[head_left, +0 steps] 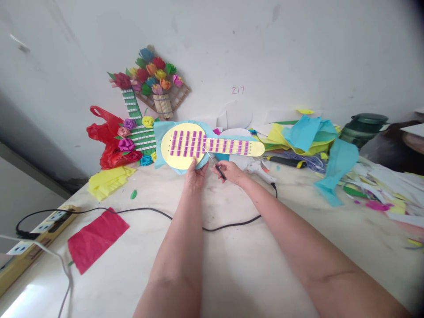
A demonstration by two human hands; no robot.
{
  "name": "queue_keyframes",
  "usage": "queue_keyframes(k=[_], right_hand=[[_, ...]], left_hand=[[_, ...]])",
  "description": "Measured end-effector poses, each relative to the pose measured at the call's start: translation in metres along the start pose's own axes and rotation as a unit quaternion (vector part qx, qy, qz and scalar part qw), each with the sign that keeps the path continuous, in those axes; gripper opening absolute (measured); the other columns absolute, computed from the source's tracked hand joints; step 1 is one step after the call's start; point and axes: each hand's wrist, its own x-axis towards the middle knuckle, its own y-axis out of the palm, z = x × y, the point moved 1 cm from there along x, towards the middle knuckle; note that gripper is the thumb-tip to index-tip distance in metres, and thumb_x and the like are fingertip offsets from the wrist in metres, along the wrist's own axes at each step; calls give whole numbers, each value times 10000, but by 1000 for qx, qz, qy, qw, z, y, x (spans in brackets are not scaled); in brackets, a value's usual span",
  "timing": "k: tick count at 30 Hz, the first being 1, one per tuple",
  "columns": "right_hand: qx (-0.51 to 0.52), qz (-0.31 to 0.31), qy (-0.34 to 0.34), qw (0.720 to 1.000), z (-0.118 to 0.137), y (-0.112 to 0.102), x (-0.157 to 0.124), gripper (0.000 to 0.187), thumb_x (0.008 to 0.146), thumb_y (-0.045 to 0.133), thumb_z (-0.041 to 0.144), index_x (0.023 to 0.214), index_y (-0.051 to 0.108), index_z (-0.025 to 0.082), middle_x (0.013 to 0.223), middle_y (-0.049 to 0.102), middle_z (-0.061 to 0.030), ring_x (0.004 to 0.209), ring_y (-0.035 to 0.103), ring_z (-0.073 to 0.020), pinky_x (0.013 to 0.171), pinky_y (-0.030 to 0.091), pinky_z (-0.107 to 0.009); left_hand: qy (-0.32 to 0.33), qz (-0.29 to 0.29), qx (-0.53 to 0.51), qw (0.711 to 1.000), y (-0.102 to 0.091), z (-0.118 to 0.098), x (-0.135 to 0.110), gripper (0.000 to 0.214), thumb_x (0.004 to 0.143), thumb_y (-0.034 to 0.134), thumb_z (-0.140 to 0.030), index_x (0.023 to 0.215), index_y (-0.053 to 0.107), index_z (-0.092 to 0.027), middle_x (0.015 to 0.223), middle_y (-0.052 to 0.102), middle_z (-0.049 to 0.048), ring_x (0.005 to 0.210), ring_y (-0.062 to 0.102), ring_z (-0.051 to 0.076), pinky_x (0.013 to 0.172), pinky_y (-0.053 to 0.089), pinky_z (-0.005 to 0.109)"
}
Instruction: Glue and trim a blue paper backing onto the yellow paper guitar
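Observation:
My left hand [196, 176] grips the lower edge of a yellow paper guitar [255, 149], its thumb on the front face. Purple strips cross the guitar's body and neck, with thin strings running lengthwise over them. Light blue crepe paper [160, 152] shows behind the body and sticks out around it. In my right hand [233, 172] is a pair of scissors [219, 171] with dark handles. Their thin blades point up and left, over the place where neck meets body. Whether the blades are apart or touch a string, I cannot make out.
A green paper guitar with paper flowers [144, 138] and a red plastic bag [109, 137] stand at left. A black cable runs from a power strip [43, 227] to a white glue gun [260, 170]. Paper scraps [380, 190] and a dark green container [364, 128] lie right.

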Motion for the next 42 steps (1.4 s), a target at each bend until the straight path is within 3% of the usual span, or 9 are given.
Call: queue_keyframes(k=[6, 27, 42], right_hand=[[2, -6, 8, 1000, 0, 1, 1, 295, 678, 627, 452, 780, 568, 181, 516, 538, 48, 399, 490, -70, 393, 429, -191], [97, 3, -6, 995, -1, 4, -1, 285, 638, 608, 424, 748, 542, 169, 420, 425, 86, 357, 385, -72, 339, 326, -198], [86, -6, -7, 996, -8, 3, 4, 262, 630, 614, 393, 765, 520, 189, 461, 444, 83, 411, 420, -75, 385, 390, -199]], left_hand=[[-31, -4, 5, 999, 1, 3, -1, 339, 773, 586, -193, 1107, 539, -153, 970, 659, 85, 862, 642, 191, 742, 537, 288], [3, -15, -25, 1000, 1, 1, -1, 304, 763, 580, -128, 1063, 562, -166, 1018, 648, 70, 923, 621, 206, 772, 539, 335], [-7, 13, -25, 1000, 1, 3, -1, 413, 760, 587, -118, 1161, 518, -188, 1081, 628, 85, 954, 613, 212, 800, 528, 338]])
